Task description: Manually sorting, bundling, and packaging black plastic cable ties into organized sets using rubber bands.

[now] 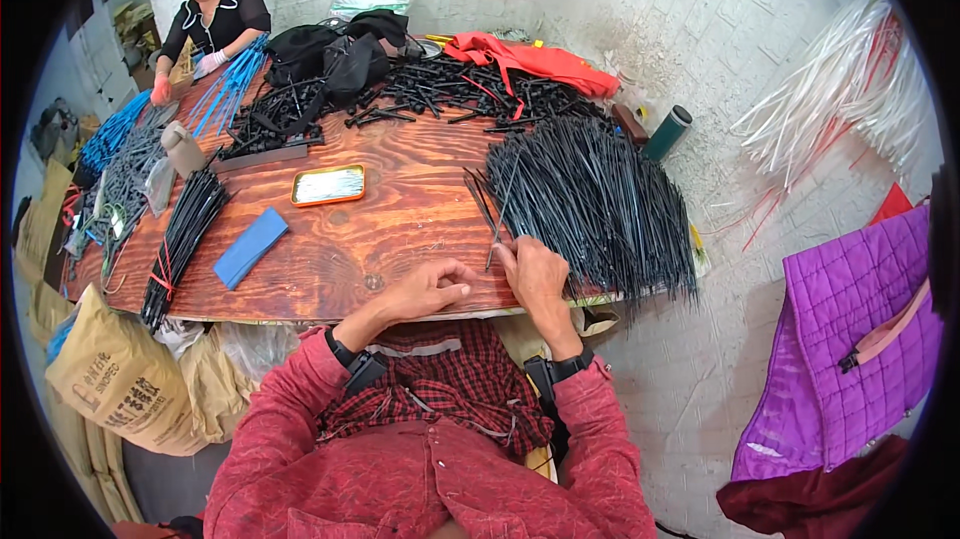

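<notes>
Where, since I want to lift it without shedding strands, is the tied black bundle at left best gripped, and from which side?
Probably around the black bundle just above its red band, where it is gathered; the far end shows no band. I'd bring the left hand in from the right, over the flat blue piece, since grey strands lie on its left.

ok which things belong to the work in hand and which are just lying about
Likely the work:
thin black plastic strips in the right hand
heap of similar black strips
red-tied black bundle

Likely lying about:
dark green cylindrical bottle
crumpled red cloth
purple quilted garment
</notes>
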Demonstrator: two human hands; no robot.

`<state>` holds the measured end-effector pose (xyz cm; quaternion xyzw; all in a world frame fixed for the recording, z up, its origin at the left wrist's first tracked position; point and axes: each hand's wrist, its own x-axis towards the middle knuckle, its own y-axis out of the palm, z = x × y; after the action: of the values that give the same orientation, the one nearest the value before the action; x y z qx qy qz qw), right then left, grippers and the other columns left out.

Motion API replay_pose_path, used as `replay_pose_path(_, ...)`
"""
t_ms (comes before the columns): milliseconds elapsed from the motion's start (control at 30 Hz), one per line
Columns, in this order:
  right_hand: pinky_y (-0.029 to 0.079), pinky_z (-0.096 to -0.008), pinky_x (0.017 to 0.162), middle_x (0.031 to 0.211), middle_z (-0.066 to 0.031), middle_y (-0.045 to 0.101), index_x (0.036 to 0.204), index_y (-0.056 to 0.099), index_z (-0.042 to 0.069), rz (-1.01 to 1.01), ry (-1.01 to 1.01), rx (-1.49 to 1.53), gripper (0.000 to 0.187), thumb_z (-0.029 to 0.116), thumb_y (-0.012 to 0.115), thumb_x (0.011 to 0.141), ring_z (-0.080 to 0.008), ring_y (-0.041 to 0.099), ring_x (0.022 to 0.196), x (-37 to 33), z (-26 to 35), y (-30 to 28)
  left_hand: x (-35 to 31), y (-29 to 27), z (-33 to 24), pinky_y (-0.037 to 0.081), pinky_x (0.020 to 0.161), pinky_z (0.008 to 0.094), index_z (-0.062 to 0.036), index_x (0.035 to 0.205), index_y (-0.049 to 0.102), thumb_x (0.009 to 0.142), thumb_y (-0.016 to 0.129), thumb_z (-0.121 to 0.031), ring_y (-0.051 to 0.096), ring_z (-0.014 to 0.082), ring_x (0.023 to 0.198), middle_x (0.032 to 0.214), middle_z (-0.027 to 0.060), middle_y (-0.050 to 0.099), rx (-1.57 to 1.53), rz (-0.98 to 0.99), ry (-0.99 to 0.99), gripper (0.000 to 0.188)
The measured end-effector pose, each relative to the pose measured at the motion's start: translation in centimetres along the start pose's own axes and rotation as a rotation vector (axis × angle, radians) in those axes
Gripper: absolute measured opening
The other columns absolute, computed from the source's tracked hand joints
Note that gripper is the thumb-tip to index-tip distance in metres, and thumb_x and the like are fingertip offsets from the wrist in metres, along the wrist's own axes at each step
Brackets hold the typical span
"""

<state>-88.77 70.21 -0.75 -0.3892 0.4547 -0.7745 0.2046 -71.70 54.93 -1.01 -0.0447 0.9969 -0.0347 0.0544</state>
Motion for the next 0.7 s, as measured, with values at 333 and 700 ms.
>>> replay_pose_path(333,0.054,-0.0458,0.065,0.077,-0.0167,0.071,0.083,0.067,0.003,0.075,0.168,0.199,0.029,0.032,0.068,0.089,-0.0363,0.070,0.073,1.1,0.7,0.2,1.0,0.9,-0.1,0.053,0.089,0.0314,-0.0004,0.152,0.035,0.099,0.064,-0.022,0.062,0.0165,0.106,0.135,0.0154,0.058,-0.046,-0.079,0.010,0.063)
replay_pose_path(700,0.052,-0.0422,0.062,0.077,-0.0140,0.070,0.087,0.069,0.005,0.142,-0.077,0.326,0.022,0.027,0.071,0.088,-0.0333,0.069,0.071,-0.9,-0.4,-1.5,9.4,-0.2,-1.7,0.056,0.086,0.0355,-0.0045,0.132,0.049,0.101,0.059,-0.021,0.065,0.0204,0.097,0.114,0.0120,0.063,-0.587,-0.368,-0.158,0.037)
